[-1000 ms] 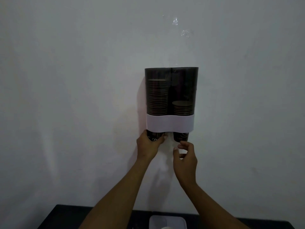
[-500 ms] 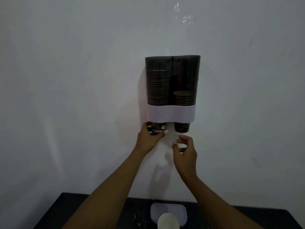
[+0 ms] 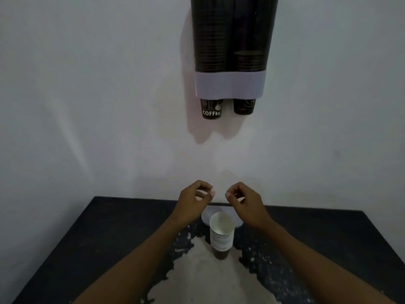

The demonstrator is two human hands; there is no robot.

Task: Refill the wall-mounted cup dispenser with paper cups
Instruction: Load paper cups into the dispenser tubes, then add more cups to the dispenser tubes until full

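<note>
We saw one cup dispenser (image 3: 230, 86) fixed to the wall (image 3: 87, 84), its top cut off by the frame edge. It had two dark see-through tubes side by side above one pale band. The left tube held a taller column of cups than the right tube. Two dark cups poked out beneath the band: the left cup (image 3: 211, 108), printed with the word COFFEE, and the right cup (image 3: 244, 106), whose print was too dim to read.

Well below the dispenser, both our hands hung in the air above the dark worktop (image 3: 109, 238), near each other but apart. Our left hand (image 3: 192, 201) was loosely curled, thumb and fingertips close together, pinching nothing. Our right hand (image 3: 245, 201) mirrored it, also curled and holding nothing.

On the worktop, just below and between the hands, stood one stack of paper cups (image 3: 221, 234), upright, mouth up, white inside; we could not count the cups in it. Behind it lay one pale flat lid-like piece (image 3: 207, 215), partly hidden. A large worn pale patch (image 3: 210, 279) spread across the worktop around the stack's base.
</note>
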